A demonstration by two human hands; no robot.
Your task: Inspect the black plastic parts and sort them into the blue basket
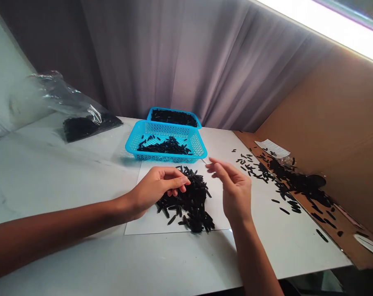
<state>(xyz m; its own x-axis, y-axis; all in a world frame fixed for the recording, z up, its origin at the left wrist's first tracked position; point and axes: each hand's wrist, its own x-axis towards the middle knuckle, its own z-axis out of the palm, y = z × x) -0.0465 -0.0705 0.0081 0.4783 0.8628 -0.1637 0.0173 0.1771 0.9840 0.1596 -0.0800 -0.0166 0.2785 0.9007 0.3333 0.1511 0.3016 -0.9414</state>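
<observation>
Small black elongated pieces lie in a loose pile (195, 197) on a white sheet (137, 224). Above the pile's left side is my left hand (161, 183), thumb and forefinger pinched together; whatever is between the tips is too small to make out. My right hand (232, 185) hovers over the right part of the sheet, its thumb and fingertips also closed. A thin pale sliver seems to stick out from those fingertips, but its kind cannot be told. Just beyond both hands stands a blue plastic basket (166, 157) holding more black pieces (170, 146).
Behind it, a second blue basket (199, 123) is filled with black pieces. A clear plastic bag (87, 119) of black material sits at the left rear. Black pieces (297, 181) are strewn along the right, by a brown cardboard panel (337, 131) and a paper slip (272, 149).
</observation>
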